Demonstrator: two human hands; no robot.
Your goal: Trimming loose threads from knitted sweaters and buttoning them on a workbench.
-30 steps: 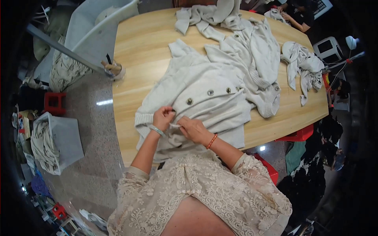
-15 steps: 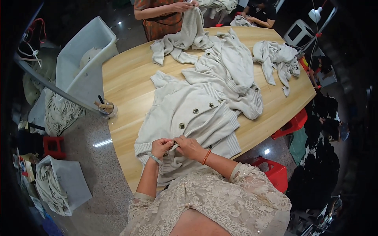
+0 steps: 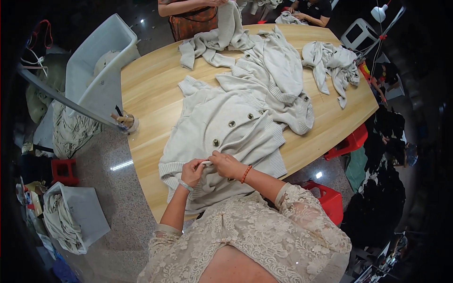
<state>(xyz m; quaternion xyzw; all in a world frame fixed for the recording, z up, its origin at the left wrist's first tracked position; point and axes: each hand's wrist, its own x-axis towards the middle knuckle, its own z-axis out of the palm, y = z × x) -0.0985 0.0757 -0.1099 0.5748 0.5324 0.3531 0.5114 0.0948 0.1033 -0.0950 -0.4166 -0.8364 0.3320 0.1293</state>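
Note:
A cream knitted cardigan [image 3: 200,123] with dark buttons and ribbed edges lies spread on the near part of the wooden table. Along its front opening, close to the lower ribbed hem, my left hand [image 3: 192,173] pinches the fabric edge. Just to the right, my right hand [image 3: 225,166] grips the same edge with thumb and fingers, its fingertips almost meeting those of the left. Whether a button sits between the fingers is hidden. A row of buttons [image 3: 231,124] runs up the cardigan's front beyond my hands.
More cream knitwear [image 3: 278,66] is heaped on the far side of the wooden table [image 3: 148,101]. A cup of tools [image 3: 128,123] stands at its left edge. White bins [image 3: 92,207] hold garments on the left. Red stools [image 3: 325,203] stand right. Co-workers [image 3: 193,19] handle garments across the table.
The whole view has shifted slightly, so the table appears higher. My fingers have closed nearer together on the cardigan edge, and the dark button seen between them is now hidden.

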